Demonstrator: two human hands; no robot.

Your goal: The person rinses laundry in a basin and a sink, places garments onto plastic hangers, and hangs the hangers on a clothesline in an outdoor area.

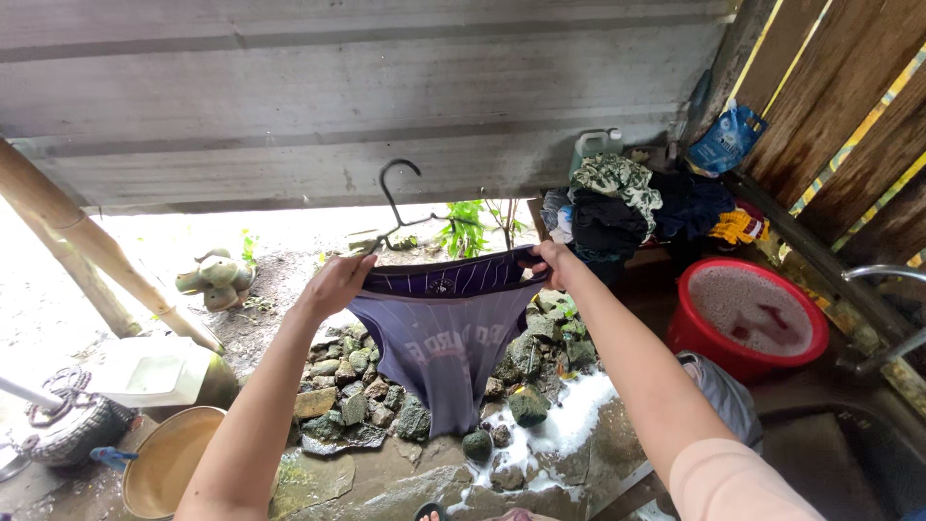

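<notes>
A purple garment (pixel 446 342) with a darker striped waistband hangs stretched between both my hands on a black plastic hanger (pixel 394 203), whose hook points up. My left hand (pixel 336 282) grips the left end of the waistband and hanger. My right hand (pixel 554 259) pinches the right end of the waistband. Both arms reach forward and up in front of a corrugated metal roof edge.
A red basin (pixel 752 314) of soapy water sits at right. A pile of wet clothes (pixel 637 207) lies behind it, beside a white jug (pixel 596 145) and a blue pouch (pixel 728 140). Rocks (pixel 371 400), suds, a brown basin (pixel 169 463) and a bamboo pole (pixel 92 241) lie below and left.
</notes>
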